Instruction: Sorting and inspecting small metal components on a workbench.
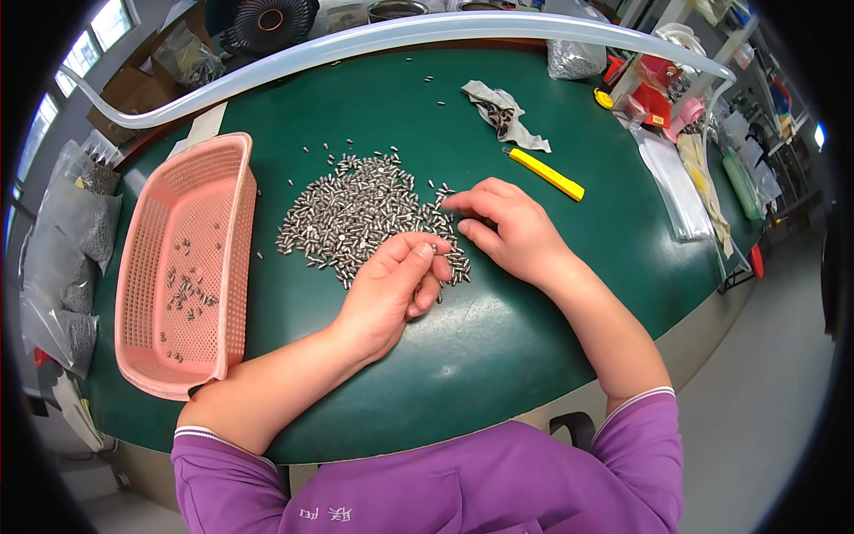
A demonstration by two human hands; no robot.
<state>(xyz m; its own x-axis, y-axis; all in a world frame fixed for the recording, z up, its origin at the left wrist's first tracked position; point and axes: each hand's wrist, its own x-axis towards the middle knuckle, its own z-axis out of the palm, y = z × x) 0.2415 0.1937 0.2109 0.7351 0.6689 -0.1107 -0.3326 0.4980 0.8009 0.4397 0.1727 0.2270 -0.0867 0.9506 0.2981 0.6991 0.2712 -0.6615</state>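
A heap of small, shiny, bullet-shaped metal pieces [351, 209] lies on the green tabletop. My left hand [387, 280] is over the near right side of the heap, its thumb pressed to the index finger. A small metal piece [433, 247] shows at those fingertips; the other fingers are curled in. At the heap's right edge is my right hand [511, 222], fingers bent and the thumb apart from the index finger. Its fingertips reach down to a few loose pieces, and I see nothing gripped between them.
On the left stands a pink perforated basket [233, 294] with some metal pieces inside. Beyond my right hand lie a yellow-handled cutter [547, 173] and a grey rag [507, 116]. Filled plastic bags [67, 240] line the left edge. A translucent tube [400, 34] arches across the back.
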